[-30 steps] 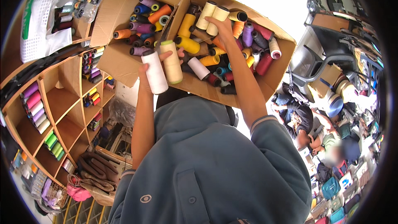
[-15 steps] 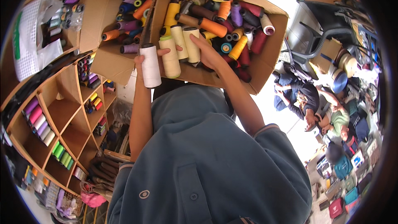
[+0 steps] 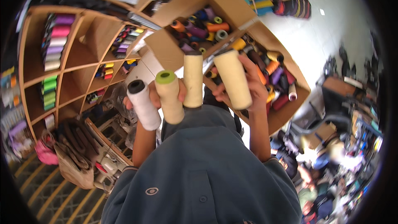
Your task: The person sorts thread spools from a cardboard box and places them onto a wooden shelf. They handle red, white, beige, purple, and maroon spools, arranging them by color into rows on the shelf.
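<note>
My left hand (image 3: 154, 95) is closed around several thread spools side by side. A white spool (image 3: 144, 107) with a dark end is outermost, next to a cream spool (image 3: 170, 99) with a light green end. A second cream spool (image 3: 193, 79), with dark ends, stands just right of these, by the left fingertips. In my right hand (image 3: 258, 87) is another cream thread spool (image 3: 233, 79), tilted, with the fingers wrapped round its right side. All of them are held in front of my chest, short of the cardboard box (image 3: 299, 99) of mixed spools.
To the left stands a wooden shelf (image 3: 60, 74) with compartments, some holding rows of coloured spools. A second open carton (image 3: 234, 4) of spools adjoins the box. A pink bag (image 3: 46, 151) lies below the shelf. People and a chair appear at right.
My body has turned left, so the shelf comes nearer the middle and the boxes shift right. Both hands have come away from the box with the spools, the right one lifting its cream spool.
</note>
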The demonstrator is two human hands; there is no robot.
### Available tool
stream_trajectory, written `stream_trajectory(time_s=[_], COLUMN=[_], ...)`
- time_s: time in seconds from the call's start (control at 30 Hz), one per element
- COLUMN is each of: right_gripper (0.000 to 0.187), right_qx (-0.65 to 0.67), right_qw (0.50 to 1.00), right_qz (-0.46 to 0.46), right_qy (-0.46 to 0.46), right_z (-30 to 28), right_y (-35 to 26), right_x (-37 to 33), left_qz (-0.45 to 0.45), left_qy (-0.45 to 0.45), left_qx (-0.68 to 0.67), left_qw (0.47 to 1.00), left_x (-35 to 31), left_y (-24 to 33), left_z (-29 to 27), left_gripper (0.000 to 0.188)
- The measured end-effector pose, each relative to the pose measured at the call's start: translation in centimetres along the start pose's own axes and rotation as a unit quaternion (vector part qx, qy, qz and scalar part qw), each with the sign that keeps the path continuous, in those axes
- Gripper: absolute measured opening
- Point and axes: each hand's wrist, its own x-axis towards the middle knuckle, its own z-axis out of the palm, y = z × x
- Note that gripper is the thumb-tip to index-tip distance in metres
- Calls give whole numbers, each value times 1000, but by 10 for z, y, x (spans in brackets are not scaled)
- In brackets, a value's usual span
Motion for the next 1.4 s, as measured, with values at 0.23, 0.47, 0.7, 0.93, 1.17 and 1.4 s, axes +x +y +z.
stream_trajectory(time_s=[0.23, 0.47, 0.7, 0.93, 1.17, 1.4], right_gripper=[72, 56, 53, 52, 56, 58], right_qx=[-174, -32, -42, -43, -37, -16], right_qw=[981, 964, 909, 851, 812, 818], right_qz=[38, 211, 370, 458, 504, 531], right_qy=[-82, -155, -186, -253, -292, -221], right_z=[55, 128, 164, 224, 262, 291], right_y=[64, 192, 326, 427, 518, 603], right_x=[32, 81, 94, 120, 150, 202], left_qz=[164, 270, 337, 435, 501, 563], left_qy=[37, 48, 85, 201, 278, 336], left_qx=[32, 44, 109, 144, 164, 214], left_qw=[985, 961, 931, 866, 803, 724], left_x=[-93, -228, -346, -429, -489, -526], left_y=[62, 103, 136, 153, 176, 237], left_z=[54, 65, 78, 92, 76, 41], left_gripper=[60, 67, 72, 73, 74, 75])
